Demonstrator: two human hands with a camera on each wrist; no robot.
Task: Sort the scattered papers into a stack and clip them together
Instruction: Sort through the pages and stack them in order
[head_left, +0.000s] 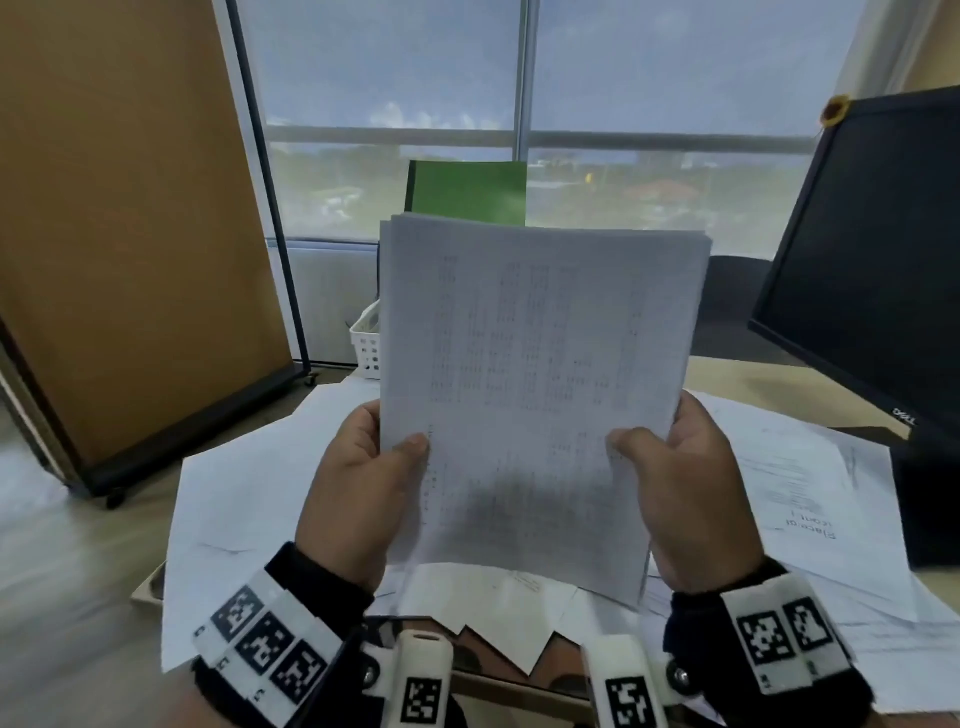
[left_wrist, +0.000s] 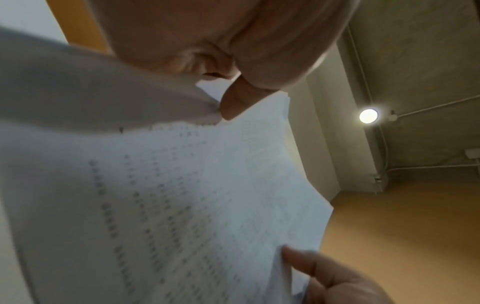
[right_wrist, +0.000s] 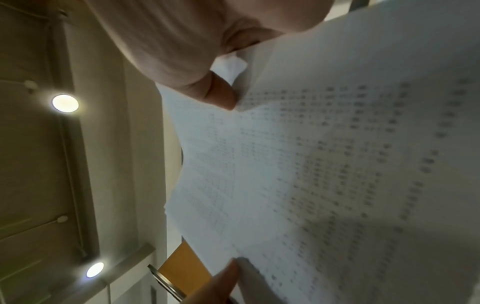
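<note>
I hold a stack of printed white papers (head_left: 535, 374) upright above the desk, its sheets nearly flush at the top edge. My left hand (head_left: 363, 478) grips the stack's lower left edge, thumb on the front sheet. My right hand (head_left: 680, 483) grips the lower right edge the same way. The left wrist view shows the papers (left_wrist: 168, 195) from below with a thumb pressed on them; the right wrist view shows the stack (right_wrist: 324, 164) likewise. More loose sheets (head_left: 249, 499) lie scattered on the desk beneath. No clip is in view.
A dark monitor (head_left: 872, 249) stands at the right. A white basket (head_left: 369, 338) and a green folder (head_left: 467, 189) sit behind the stack by the window. A brown panel on wheels (head_left: 119, 234) stands to the left. More printed sheets (head_left: 810, 493) lie at the right.
</note>
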